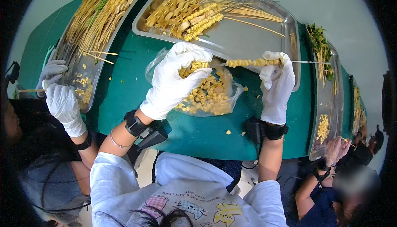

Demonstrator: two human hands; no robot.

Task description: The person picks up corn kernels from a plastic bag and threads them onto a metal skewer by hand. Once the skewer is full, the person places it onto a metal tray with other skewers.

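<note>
Both of my hands wear white gloves. My left hand [177, 78] is closed around several small yellow pieces, close to the tip of a thin metal skewer [306, 62]. A row of yellow pieces [250, 62] is threaded on the skewer between my hands. The fingers of my right hand [278, 82] pinch the skewer at the right end of that row. Below my hands, a clear plastic bag [213, 94] with many loose yellow pieces lies on the green table [194, 138].
A metal tray [248, 38] with filled skewers and bare sticks stands ahead. Another full tray [97, 67] is at the left, near a co-worker's gloved hands [64, 107]. At the right are a tray [331, 115] with greens and another co-worker's hands [335, 150].
</note>
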